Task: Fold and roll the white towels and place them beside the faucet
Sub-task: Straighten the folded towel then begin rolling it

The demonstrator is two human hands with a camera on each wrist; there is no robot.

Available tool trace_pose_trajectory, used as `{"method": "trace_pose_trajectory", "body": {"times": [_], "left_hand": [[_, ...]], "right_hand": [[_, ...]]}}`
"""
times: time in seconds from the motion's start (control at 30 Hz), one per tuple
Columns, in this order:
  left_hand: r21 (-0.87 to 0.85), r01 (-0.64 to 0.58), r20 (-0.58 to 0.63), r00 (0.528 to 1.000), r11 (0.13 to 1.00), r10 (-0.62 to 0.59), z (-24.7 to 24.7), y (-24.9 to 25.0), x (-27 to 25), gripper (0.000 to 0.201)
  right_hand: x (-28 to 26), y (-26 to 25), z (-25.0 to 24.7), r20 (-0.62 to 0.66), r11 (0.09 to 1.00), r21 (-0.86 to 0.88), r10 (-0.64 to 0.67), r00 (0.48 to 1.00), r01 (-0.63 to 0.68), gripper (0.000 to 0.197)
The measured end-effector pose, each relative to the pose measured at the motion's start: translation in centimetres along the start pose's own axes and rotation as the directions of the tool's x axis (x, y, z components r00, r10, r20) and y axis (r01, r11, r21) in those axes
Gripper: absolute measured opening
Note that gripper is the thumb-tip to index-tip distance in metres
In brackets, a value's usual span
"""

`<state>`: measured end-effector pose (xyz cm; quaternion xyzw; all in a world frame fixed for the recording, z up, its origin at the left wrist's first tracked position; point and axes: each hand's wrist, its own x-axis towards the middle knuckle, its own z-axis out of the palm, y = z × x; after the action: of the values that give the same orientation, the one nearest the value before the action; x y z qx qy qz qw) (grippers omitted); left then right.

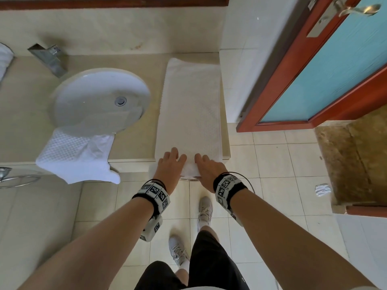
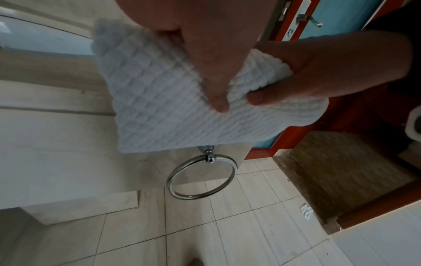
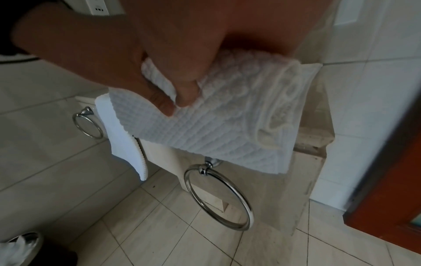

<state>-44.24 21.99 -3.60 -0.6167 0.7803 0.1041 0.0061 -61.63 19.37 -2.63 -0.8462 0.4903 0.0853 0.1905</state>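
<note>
A white waffle towel (image 1: 189, 114) lies folded into a long strip on the counter, right of the sink; its near end hangs over the front edge. My left hand (image 1: 170, 162) and right hand (image 1: 206, 164) both grip that near end side by side, fingers on top and thumbs underneath. The left wrist view shows the towel (image 2: 164, 108) pinched by both thumbs, and in the right wrist view the towel (image 3: 227, 126) has its layered edges showing. A second white towel (image 1: 75, 155) droops over the counter edge below the sink. A rolled towel (image 1: 5, 57) sits at the far left beside the faucet (image 1: 49, 57).
The round white sink (image 1: 100, 99) fills the counter's middle. A wall and a red-framed blue door (image 1: 326, 65) stand close on the right. A chrome towel ring (image 2: 202, 178) hangs under the counter front, another towel ring (image 1: 16, 178) at left. My feet stand on the tiled floor (image 1: 272, 174).
</note>
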Motion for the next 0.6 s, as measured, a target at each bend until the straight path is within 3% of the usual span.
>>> {"method": "trace_pose_trajectory", "body": {"times": [0.07,0.13,0.3,0.4,0.53,0.6], "left_hand": [[-0.126,0.043,0.015,0.999,0.991,-0.041,0.4,-0.3,0.1,0.047],[-0.227,0.129,0.12,0.987,0.965,-0.103,0.1,-0.3,0.6,0.046],[-0.333,0.16,0.22,0.972,0.929,-0.088,-0.9,-0.9,1.9,0.037],[-0.152,0.09,0.179,0.982,0.984,-0.062,-1.0,-1.2,2.0,0.041],[0.081,-0.005,0.268,0.963,0.997,-0.017,-0.8,-1.1,1.9,0.093],[0.139,-0.006,0.295,0.955,0.99,-0.036,-0.6,-0.5,2.3,0.095]], "right_hand": [[0.5,0.2,-0.2,-0.016,0.996,-0.085,-0.012,1.0,0.01,0.054],[0.9,0.5,-0.6,-0.039,0.985,-0.169,-0.031,0.999,0.024,0.051],[1.3,0.8,-0.9,-0.066,0.988,-0.122,-0.106,0.992,0.097,0.037],[1.6,0.7,-1.1,-0.029,0.992,-0.025,-0.121,0.992,0.121,0.033],[1.7,1.5,-2.1,0.069,0.988,0.144,-0.067,0.995,0.057,0.034],[1.9,1.8,-2.7,0.118,0.987,0.161,-0.043,0.992,0.024,0.041]]}}
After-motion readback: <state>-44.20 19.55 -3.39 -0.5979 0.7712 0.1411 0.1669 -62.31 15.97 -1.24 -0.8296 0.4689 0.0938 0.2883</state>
